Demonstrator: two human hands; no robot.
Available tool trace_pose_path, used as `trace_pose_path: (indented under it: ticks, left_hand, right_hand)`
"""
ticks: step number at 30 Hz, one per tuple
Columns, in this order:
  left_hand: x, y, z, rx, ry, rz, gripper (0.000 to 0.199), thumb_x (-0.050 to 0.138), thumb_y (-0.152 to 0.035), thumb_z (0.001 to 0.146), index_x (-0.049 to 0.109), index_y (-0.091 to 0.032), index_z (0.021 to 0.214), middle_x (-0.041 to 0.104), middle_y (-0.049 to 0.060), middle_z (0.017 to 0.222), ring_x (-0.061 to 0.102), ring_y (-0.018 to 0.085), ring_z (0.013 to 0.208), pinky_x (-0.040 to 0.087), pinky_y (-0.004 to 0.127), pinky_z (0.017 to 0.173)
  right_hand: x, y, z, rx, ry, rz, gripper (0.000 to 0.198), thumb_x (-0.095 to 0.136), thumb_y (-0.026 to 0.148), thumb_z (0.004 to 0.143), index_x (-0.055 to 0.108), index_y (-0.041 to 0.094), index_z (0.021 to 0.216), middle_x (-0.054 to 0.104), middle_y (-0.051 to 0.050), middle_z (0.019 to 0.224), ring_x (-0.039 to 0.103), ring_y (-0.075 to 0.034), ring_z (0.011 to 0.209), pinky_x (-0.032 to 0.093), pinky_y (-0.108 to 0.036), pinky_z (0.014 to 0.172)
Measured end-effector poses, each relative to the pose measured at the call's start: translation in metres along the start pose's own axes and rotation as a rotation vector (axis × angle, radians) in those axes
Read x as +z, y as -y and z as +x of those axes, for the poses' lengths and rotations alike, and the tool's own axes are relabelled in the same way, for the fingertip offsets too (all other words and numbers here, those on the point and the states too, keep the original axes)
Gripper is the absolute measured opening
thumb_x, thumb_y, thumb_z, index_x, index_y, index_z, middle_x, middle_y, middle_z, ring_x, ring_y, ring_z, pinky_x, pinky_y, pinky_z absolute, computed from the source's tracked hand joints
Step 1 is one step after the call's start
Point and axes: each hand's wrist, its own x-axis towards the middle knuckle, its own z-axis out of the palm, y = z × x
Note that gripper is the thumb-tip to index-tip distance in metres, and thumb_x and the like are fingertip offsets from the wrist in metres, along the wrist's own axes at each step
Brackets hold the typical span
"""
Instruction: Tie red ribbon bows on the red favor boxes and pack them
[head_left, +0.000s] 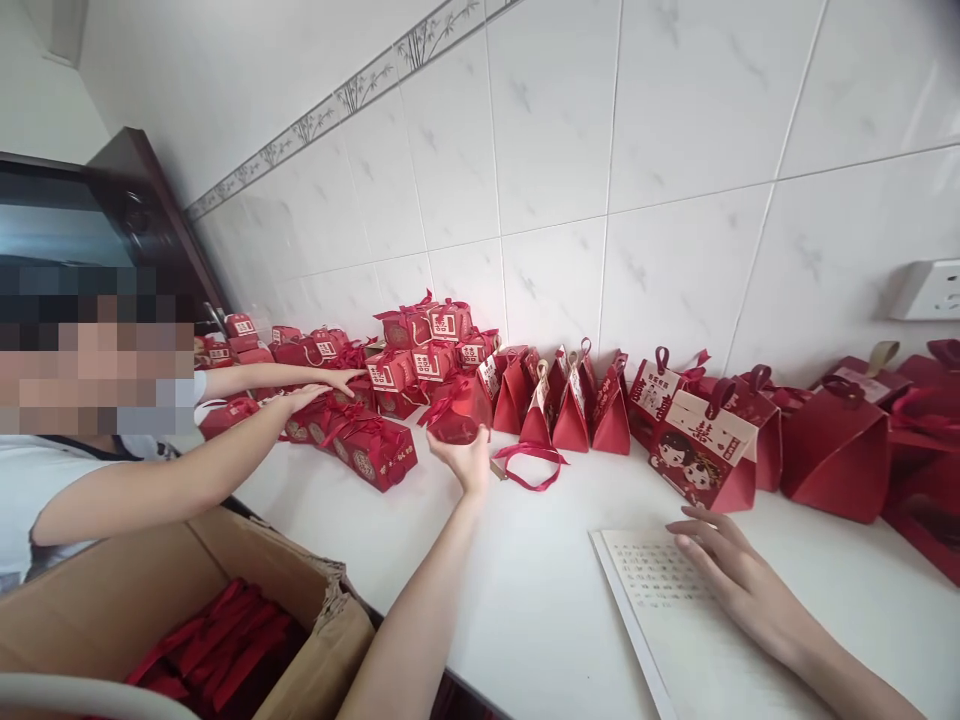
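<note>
My left hand is closed round a red gift box with a ribbon, held just above the table near the stacked boxes. My right hand lies over an open notebook with handwritten lines, fingers stretched out and holding nothing. Just beyond its fingertips stands a red triangular gift box with two cartoon figures printed on it. A loop of red ribbon lies on the white table to the right of my left hand.
Red gift boxes are stacked by the tiled wall, with small triangular boxes beside them. A co-worker's arms reach over long red boxes. A cardboard carton holding red items stands lower left. A socket is at right.
</note>
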Motion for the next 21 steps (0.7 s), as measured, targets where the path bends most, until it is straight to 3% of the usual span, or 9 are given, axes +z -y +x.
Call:
trace_pose_path:
  ticks: [3,6,10,14,18,21]
  left_hand:
    - [-0.007,0.015,0.011,-0.1,-0.25,0.08,0.085,0.061,-0.026,0.077,0.006,-0.008,0.139,0.021,0.027,0.143,0.008,0.039,0.139,0.018,0.046,0.114]
    - [-0.008,0.027,0.018,-0.13,-0.325,0.126,0.093,0.069,-0.022,0.069,0.009,-0.011,0.139,0.028,0.026,0.141,0.02,0.04,0.136,0.023,0.043,0.112]
    - [-0.001,0.038,0.03,-0.142,-0.305,0.161,0.095,0.071,-0.02,0.066,0.01,-0.011,0.138,0.031,0.026,0.139,0.027,0.037,0.134,0.03,0.046,0.109]
    - [0.003,0.045,0.044,-0.132,-0.273,0.195,0.093,0.07,-0.02,0.068,0.012,-0.004,0.137,0.026,0.028,0.141,0.022,0.032,0.137,0.028,0.041,0.111]
    - [0.004,0.048,0.055,-0.163,-0.28,0.244,0.072,0.062,-0.014,0.076,0.022,-0.004,0.136,0.031,0.026,0.138,0.029,0.028,0.134,0.031,0.038,0.108]
    - [0.003,0.049,0.061,-0.205,-0.27,0.295,0.052,0.058,-0.022,0.083,0.038,-0.011,0.129,0.043,0.017,0.132,0.043,0.028,0.123,0.039,0.046,0.1]
  right_hand:
    - [0.002,-0.001,0.001,-0.004,0.035,-0.031,0.055,0.031,0.069,0.079,0.062,0.024,0.084,0.052,-0.007,0.12,0.052,-0.027,0.114,0.05,-0.039,0.092]
    - [0.002,-0.001,0.0,0.005,0.064,-0.044,0.057,0.028,0.07,0.08,0.062,0.025,0.087,0.051,-0.007,0.121,0.052,-0.026,0.113,0.049,-0.039,0.094]
    - [0.002,-0.001,-0.001,0.004,0.096,-0.077,0.059,0.027,0.071,0.08,0.063,0.025,0.089,0.05,-0.006,0.122,0.053,-0.027,0.112,0.05,-0.04,0.093]
    - [0.005,-0.007,-0.001,-0.012,0.111,-0.1,0.059,0.027,0.071,0.08,0.064,0.026,0.088,0.05,-0.006,0.122,0.054,-0.027,0.111,0.05,-0.04,0.091]
    - [0.008,-0.012,0.0,-0.029,0.114,-0.107,0.058,0.028,0.071,0.081,0.063,0.025,0.089,0.049,-0.006,0.122,0.055,-0.026,0.109,0.051,-0.039,0.09]
    - [0.008,-0.012,0.0,-0.041,0.114,-0.11,0.058,0.028,0.07,0.082,0.063,0.024,0.088,0.05,-0.007,0.121,0.055,-0.026,0.108,0.051,-0.039,0.089]
